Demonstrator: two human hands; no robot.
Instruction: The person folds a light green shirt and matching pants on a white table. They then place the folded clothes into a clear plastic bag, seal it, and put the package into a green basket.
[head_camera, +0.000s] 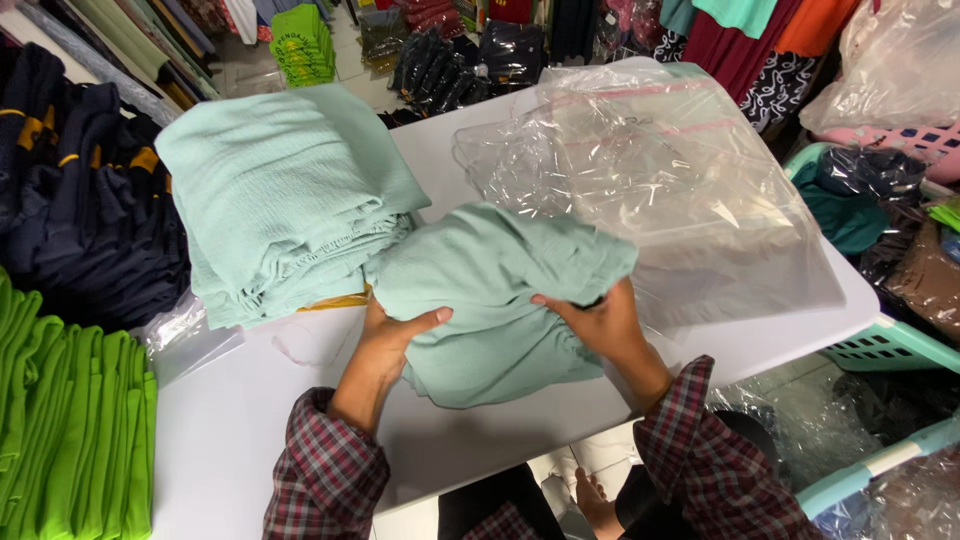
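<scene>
Plaid sleeves frame the near edge of the white table (230, 420), where a person stands folding. Going from the left: a stack of bright green garments (70, 420) sits at the near left, with dark navy clothing (80, 200) heaped behind it. Further in lies a pile of folded mint-green cloths (280, 200), touching the piece now in hand.

That piece, a mint-green cloth (490, 300), rests on the table just in front of the person, bunched and partly doubled over. The left hand (395, 335) grips its left edge, thumb stretched over the top and the other fingers tucked out of sight beneath. The right hand (600, 320) curls over the right side, fingers pinching a fold of fabric.

To the right and beyond, clear plastic bags (640, 170) lie crumpled across the table, and a pale blue basket (880, 345) stands past the far right edge.

By my reading the fold is halfway made; squaring it up would call for drawing both edges together and pressing the cloth flat.
</scene>
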